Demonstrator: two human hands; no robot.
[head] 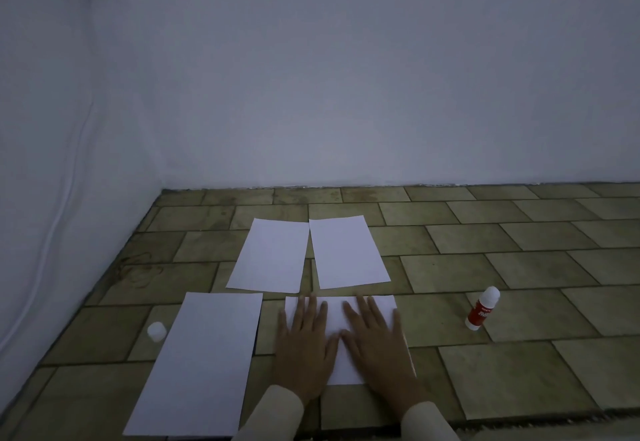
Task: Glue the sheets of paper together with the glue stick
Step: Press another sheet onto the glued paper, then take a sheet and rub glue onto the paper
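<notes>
Several white paper sheets lie on a tiled floor. Both my hands press flat on the near middle sheet [337, 316], my left hand [304, 347] on its left half and my right hand [377, 347] on its right half, fingers spread. A larger-looking sheet [204, 361] lies to the left. Two more sheets lie side by side farther away, one on the left [272, 255] and one on the right [348, 251]. The red and white glue stick [482, 309] stands uncapped on the floor to the right, apart from my hands. Its white cap [156, 330] sits left of the large sheet.
White walls close the space at the back and on the left, meeting in a corner. A white cable [65, 205] runs down the left wall. The olive tiled floor [519, 250] stretches to the right. Cream sleeves cover my forearms.
</notes>
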